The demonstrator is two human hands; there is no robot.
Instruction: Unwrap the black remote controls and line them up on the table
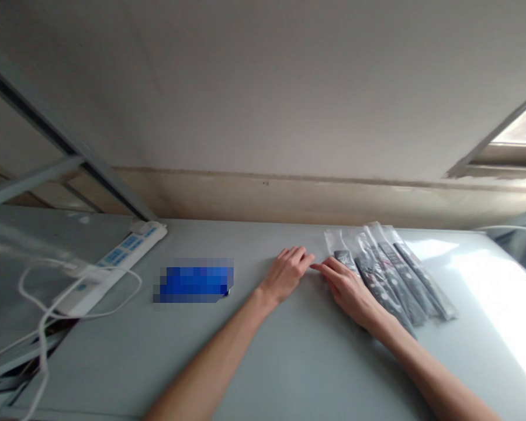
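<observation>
so, the bagged remotes (392, 275) lie at two o'clock from the empty, loosely curled left hand (286, 273), the open right hand (348, 289) resting against the nearest; they seem light but slippery, best gripped through the film on their stiff bodies.

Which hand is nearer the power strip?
Left. The left hand rests on the table to the right of the power strip; the right hand lies farther right, beyond the left hand.
</observation>
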